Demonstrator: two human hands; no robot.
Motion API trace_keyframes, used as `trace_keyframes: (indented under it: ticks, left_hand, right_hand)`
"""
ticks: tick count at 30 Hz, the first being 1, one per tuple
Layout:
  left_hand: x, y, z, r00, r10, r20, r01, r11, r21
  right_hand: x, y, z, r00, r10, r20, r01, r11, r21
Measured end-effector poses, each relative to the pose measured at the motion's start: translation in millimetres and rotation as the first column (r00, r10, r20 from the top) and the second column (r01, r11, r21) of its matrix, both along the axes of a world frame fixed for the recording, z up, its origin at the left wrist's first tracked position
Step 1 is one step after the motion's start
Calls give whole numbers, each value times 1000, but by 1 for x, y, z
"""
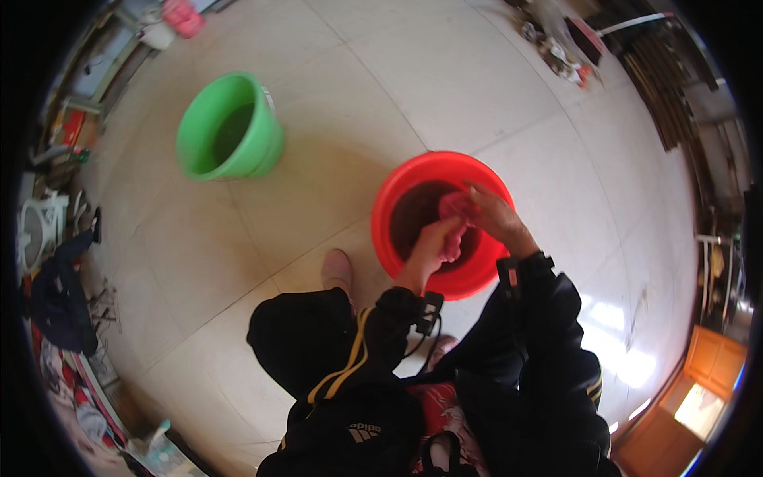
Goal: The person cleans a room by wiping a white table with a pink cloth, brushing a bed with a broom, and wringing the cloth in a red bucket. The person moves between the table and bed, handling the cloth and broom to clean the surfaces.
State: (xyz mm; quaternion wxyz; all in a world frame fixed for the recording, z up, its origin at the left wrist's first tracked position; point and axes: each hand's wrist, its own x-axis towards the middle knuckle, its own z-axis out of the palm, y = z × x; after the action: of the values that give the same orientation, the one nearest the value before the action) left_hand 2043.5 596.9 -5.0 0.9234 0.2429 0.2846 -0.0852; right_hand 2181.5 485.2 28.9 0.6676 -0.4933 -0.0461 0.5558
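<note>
A red plastic bucket [386,238] stands on the floor in front of me, with dark liquid [411,208] inside. Over it, a pink cloth [455,206] is bunched between my two hands. My left hand [438,238] grips the lower part of the cloth, its wrist crossing the bucket's near rim. From the right side, my right hand [495,211] reaches over the rim and holds the cloth's upper part. The fingers of both hands are partly hidden by the cloth and each other.
A green plastic bucket [268,143] with dark liquid stands farther left on the tiled floor [334,179]. My shoe [338,268] is just left of the red bucket. Clutter and a white chair [42,226] line the left; stacked brown slats [656,89] stand at the far right.
</note>
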Motion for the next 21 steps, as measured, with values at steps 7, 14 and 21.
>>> trace_keyframes:
  ticks: [7,14,21]
  left_hand:
    - [-4,-8,30,928,56,368,183,792,-583]
    - [2,-26,35,946,321,42,-271,858,-436]
    - [5,-16,20,976,1,217,116,843,-525]
  right_hand:
    - [-15,9,24,993,-35,-109,53,984,168]
    - [-8,17,31,997,19,-71,15,888,459]
    - [-2,19,35,969,-81,235,88,996,-17]
